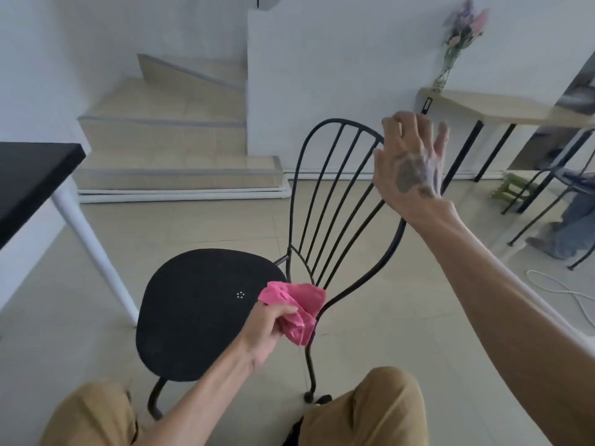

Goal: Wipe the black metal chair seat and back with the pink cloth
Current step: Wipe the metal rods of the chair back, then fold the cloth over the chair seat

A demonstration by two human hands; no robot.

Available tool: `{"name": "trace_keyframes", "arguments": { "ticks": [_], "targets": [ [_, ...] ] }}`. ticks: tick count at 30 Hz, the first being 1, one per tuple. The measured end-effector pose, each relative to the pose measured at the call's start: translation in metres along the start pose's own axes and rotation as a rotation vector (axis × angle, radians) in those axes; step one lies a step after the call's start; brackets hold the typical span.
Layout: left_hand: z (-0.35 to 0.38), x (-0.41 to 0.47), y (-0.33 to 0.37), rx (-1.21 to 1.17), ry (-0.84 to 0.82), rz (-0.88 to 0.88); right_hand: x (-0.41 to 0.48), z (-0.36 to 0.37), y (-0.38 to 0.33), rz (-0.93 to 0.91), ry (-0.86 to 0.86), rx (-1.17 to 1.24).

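A black metal chair stands on the tiled floor in front of me, its rounded seat (193, 313) to the left and its curved, barred back (325, 201) to the right. My left hand (267, 329) grips a crumpled pink cloth (297, 309) at the seat's right edge, where the back meets it. My right hand (410, 159) hovers by the top right of the chair back with its fingers spread, holding nothing; whether it touches the rail is unclear.
A black-topped table with white legs (32, 175) stands at the left. Tiled stairs (167, 133) rise behind. At the right are a wooden shelf table with a flower vase (446, 72), another chair (560, 188), a seated person's leg and a white cable (566, 291) on the floor.
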State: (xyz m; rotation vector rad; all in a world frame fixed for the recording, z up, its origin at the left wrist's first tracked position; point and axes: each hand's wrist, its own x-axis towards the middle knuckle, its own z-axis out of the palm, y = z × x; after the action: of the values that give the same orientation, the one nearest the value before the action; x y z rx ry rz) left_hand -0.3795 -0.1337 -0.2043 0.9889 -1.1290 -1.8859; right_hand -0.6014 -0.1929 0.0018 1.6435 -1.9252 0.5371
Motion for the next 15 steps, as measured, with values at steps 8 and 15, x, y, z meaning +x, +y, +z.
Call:
{"name": "trace_keyframes", "arguments": {
  "ticks": [8,15],
  "targets": [
    [-0.055,-0.049,0.053,-0.079,-0.016,0.091,-0.114,0.004,-0.092,0.092,-0.367,0.750],
    [-0.092,-0.097,0.074,-0.121,0.092,0.078,-0.181,0.017,-0.118,0.161,-0.932,1.353]
  ]
}}
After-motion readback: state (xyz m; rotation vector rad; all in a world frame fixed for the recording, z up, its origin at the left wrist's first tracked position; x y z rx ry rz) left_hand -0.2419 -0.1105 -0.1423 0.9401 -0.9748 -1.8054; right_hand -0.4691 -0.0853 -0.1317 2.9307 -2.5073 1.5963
